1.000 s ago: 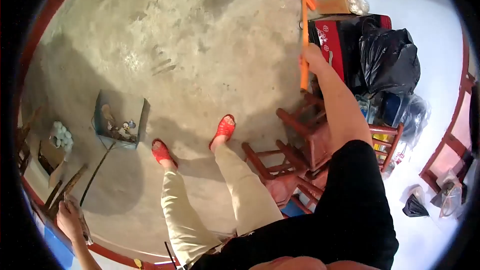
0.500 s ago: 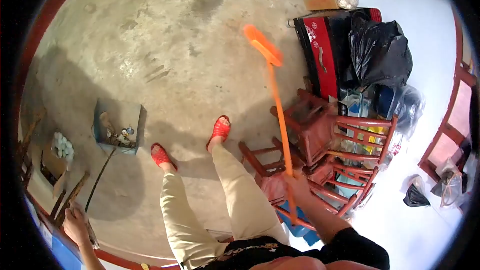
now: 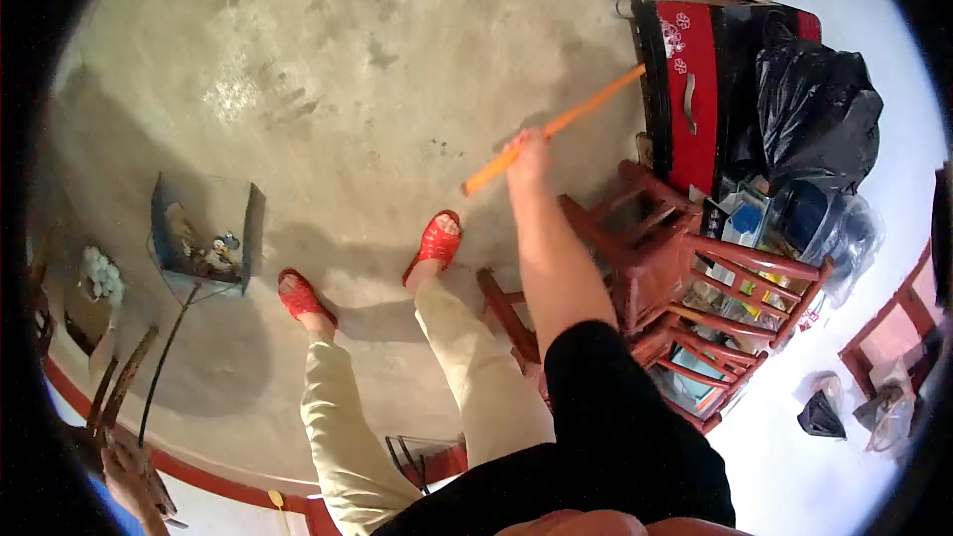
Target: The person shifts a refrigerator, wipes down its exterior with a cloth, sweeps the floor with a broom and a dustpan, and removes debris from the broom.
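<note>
R hand [image 3: 529, 152] wrapped rnd slim orange stick [image 3: 593, 108], prob. mid-stroke, nxt needs clearance fwd-R by boxy red-black suitcase [image 3: 702, 144]; L hand [image 3: 127, 476] can't tell.

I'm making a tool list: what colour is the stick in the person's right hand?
The stick is orange; it shows in the head view, the only one.

The orange broom handle's [image 3: 591, 106] far end is hidden at the suitcase [image 3: 701, 109]; the right hand [image 3: 529, 154] gripping it is blurred. Near left, the left hand's [image 3: 126, 476] grip is unclear. Debris [image 3: 215, 254] in the dustpan [image 3: 223, 288] is too small to identify. The black sleeve [image 3: 625, 407] partly hides the wooden chairs [image 3: 657, 273].
</note>
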`<state>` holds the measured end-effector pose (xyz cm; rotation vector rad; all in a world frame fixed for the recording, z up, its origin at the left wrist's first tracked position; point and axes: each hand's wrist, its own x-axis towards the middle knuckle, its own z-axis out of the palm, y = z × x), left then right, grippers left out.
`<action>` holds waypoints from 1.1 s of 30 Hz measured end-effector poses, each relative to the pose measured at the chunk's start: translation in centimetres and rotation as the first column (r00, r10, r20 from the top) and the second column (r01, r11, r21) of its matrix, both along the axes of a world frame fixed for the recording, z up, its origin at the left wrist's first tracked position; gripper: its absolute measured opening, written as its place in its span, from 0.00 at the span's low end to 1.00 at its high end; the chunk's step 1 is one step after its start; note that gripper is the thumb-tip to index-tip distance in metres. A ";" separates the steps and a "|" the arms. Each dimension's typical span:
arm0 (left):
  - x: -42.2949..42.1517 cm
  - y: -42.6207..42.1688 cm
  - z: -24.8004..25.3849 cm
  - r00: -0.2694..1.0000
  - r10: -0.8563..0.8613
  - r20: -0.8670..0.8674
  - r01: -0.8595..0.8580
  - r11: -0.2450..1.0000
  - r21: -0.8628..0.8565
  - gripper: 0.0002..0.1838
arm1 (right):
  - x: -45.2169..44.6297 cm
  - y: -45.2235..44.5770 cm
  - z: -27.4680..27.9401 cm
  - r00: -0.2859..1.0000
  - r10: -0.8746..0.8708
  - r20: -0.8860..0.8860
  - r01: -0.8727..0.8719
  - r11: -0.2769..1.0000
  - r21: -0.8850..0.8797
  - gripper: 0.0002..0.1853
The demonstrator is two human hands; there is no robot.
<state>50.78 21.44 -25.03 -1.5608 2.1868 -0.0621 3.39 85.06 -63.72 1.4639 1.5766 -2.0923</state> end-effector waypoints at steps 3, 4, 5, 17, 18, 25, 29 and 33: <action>6.3 -5.2 0.4 0.975 -0.222 0.003 0.222 0.975 0.031 0.18 | -4.0 0.9 -1.3 0.997 0.063 0.037 -0.064 0.997 0.037 0.08; 6.2 -4.7 0.3 0.976 -0.213 0.034 0.212 0.977 0.030 0.19 | -4.4 1.4 -1.5 0.993 0.099 0.067 -0.106 0.988 0.110 0.05; 5.9 -4.2 0.3 0.978 -0.202 0.060 0.201 0.979 0.029 0.19 | -4.3 2.5 -1.9 0.991 0.107 0.074 -0.115 0.987 0.110 0.05; 4.7 -3.4 0.7 0.963 -0.209 0.168 0.197 0.977 0.085 0.24 | 17.9 14.5 8.0 0.766 0.354 0.537 -0.594 0.709 0.380 0.08; 4.3 -3.8 0.8 0.959 -0.222 0.175 0.207 0.973 0.099 0.24 | 18.9 13.8 9.5 0.767 0.347 0.540 -0.590 0.712 0.381 0.08; -6.8 3.6 1.2 0.884 -0.397 0.247 0.392 0.917 0.072 0.23 | 14.2 9.0 5.6 0.948 0.131 0.291 -0.239 0.895 0.376 0.09; -8.6 4.9 1.1 0.762 -0.541 0.356 0.583 0.813 -0.013 0.25 | 1.3 8.2 -8.1 0.994 -0.048 0.100 0.003 0.910 0.415 0.14; -3.3 0.2 0.8 0.863 -0.433 0.258 0.454 0.891 -0.024 0.25 | -9.4 12.5 -11.4 0.978 -0.165 0.130 0.113 0.934 0.340 0.17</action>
